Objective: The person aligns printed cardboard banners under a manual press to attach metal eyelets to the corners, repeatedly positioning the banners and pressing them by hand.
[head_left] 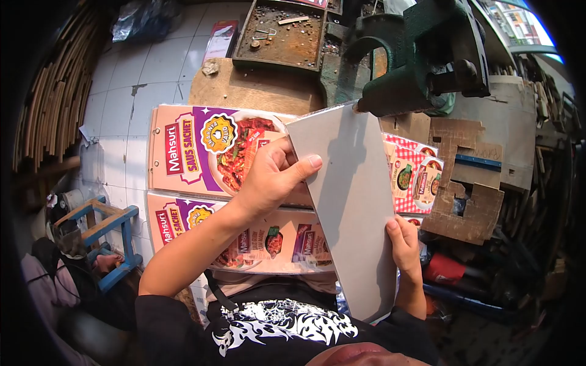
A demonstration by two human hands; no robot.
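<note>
A flat grey panel is tilted across the work area, its far corner by the tip of the green press. My left hand grips its left edge, thumb on the upper face and fingers curled at the rim. On the right edge, my right hand is closed with its thumb on top; its other fingers are mostly hidden. Beneath lie printed "Mahsuri Saus Sachet" signs, an upper sign with metal eyelets at its left edge and a lower sign. The press casts a shadow on the panel.
A rusty tray with small metal bits sits beyond the wooden board. Cut brown boards stand at right. A blue-framed stool is on the left, near another person's foot. Stacked strips line the far left.
</note>
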